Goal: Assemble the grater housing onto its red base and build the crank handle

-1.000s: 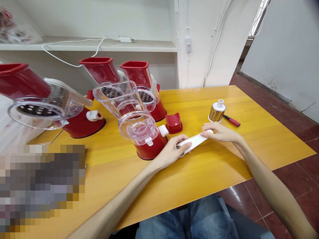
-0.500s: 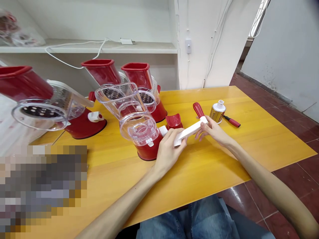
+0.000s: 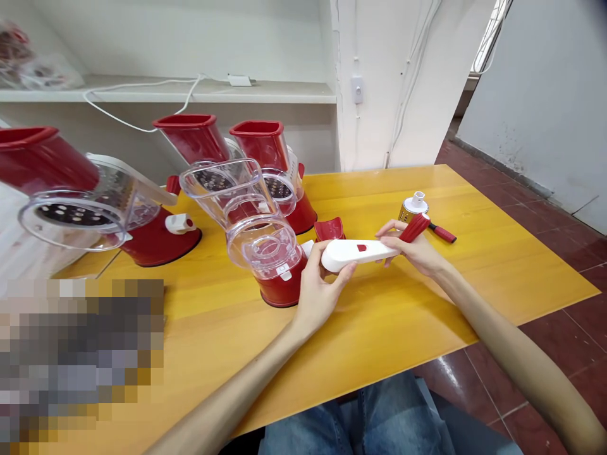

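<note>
A white crank handle (image 3: 348, 254) with a red grip is held between both hands over the table. My left hand (image 3: 318, 287) pinches its broad rounded end, while my right hand (image 3: 415, 246) grips the far end near the red knob (image 3: 414, 227). Just left of my left hand stands a rotary grater body with a clear hopper (image 3: 263, 240) and a red base (image 3: 283, 284). Behind the crank sits a red curved piece (image 3: 331, 230). Beyond my right hand, a grater drum (image 3: 416, 203) stands upright beside a red-handled tool (image 3: 442, 233).
Several assembled red graters, one at the left (image 3: 85, 196) and others behind (image 3: 265, 164), stand on the yellow table (image 3: 379, 341). At the lower left lies a blurred-out area (image 3: 80, 354). A white shelf (image 3: 165, 91) with a cable and adapter (image 3: 239, 80) runs along the back.
The crank handle has been turned in my hands: its broad face with the red mark now shows, and the red knob has swung right and toward me. The graters stay put.
</note>
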Motion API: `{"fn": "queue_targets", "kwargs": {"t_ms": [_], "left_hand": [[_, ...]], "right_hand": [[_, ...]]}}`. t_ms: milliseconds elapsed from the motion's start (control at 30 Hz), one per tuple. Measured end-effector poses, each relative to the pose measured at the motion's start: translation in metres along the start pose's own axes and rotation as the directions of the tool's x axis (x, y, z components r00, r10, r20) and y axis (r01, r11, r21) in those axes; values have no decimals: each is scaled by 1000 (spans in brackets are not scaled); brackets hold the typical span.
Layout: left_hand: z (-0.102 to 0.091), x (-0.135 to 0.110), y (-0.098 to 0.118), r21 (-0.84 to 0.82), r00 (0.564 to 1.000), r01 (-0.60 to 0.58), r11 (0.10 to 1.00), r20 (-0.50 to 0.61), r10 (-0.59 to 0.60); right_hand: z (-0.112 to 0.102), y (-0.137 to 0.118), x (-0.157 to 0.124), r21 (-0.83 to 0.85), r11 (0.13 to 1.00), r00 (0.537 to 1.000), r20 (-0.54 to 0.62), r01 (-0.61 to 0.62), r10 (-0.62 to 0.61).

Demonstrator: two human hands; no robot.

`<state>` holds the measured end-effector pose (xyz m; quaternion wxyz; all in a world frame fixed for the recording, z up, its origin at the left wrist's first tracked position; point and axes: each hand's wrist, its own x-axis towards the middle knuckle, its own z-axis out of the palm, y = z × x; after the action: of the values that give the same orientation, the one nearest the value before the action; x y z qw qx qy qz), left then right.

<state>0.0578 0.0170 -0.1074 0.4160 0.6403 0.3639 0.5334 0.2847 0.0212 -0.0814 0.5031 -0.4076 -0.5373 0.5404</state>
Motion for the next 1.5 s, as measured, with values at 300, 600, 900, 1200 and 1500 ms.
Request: {"fn": "queue_targets", "kwargs": {"t_ms": [300,600,900,1200,1500], "left_hand": [[-4,-8,4,373,949,-147,916,314,24],[0,-6,9,223,840,19,975,525,-136],[-3,-5,3,46,957,79,996,277,-89],[-4,-11,0,29,996,10,1000,88,-13],[-5,-6,-2,54,993,9,999,117,-15]], "right_hand": [[0,4,6,-2,998,964,-259,60,-59],[4,1,1,97,976,971,-161,194,-177],[-6,3,5,-382,872,858,-286,307,-427],[-5,2,1,-794,577,824,-187,193,-534],[18,-4,-10,-948,157,628,56,278,-776]]}}
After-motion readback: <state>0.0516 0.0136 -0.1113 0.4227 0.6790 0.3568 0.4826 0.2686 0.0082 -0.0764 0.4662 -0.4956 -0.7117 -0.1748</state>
